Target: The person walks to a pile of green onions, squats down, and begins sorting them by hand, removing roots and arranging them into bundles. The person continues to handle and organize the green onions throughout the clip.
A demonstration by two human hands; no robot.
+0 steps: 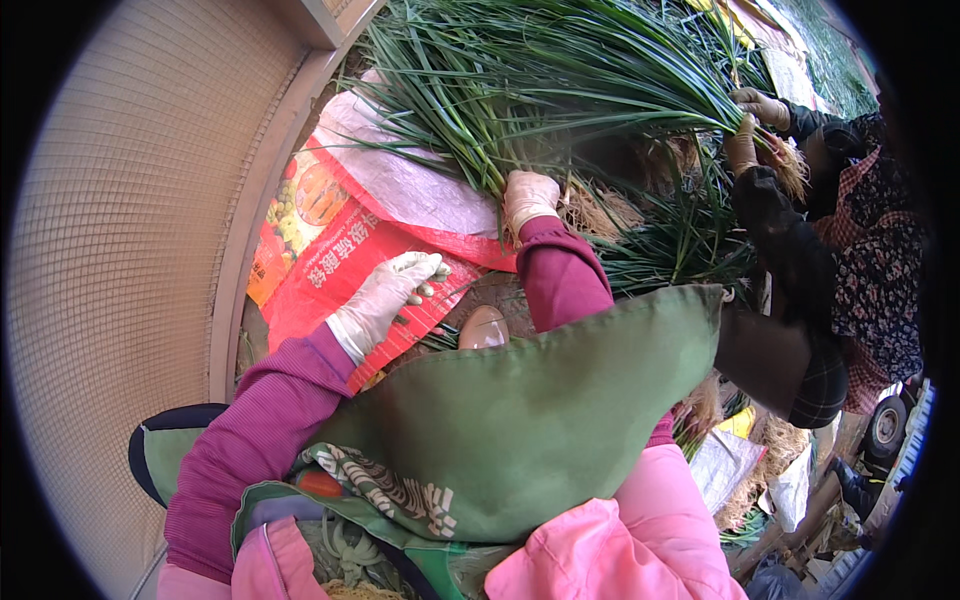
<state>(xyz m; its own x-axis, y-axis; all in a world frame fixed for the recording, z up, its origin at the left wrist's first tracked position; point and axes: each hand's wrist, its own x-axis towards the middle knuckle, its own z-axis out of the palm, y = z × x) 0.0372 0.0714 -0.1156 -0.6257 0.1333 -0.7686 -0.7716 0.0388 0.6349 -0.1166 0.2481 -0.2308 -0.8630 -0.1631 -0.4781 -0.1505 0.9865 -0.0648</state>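
My right hand, in a pale rubber glove, is closed around the lower stalks of a bunch of long green leafy stalks, probably garlic or Chinese chives; its leaves fan out towards the top. The ends below my fist are mostly hidden. My left hand, gloved too, hovers over a red printed sack, its fingers lightly curled and nothing seen in them. The sack's pale inner side lies folded beneath the leaves. Pale stringy roots show just right of my right hand. A green apron covers my lap.
At the right a co-worker's gloved hands hold another rooted bunch. A framed mesh screen stands at the left. More greens lie between us. A shoe tip shows below my hands; a wheel is far right.
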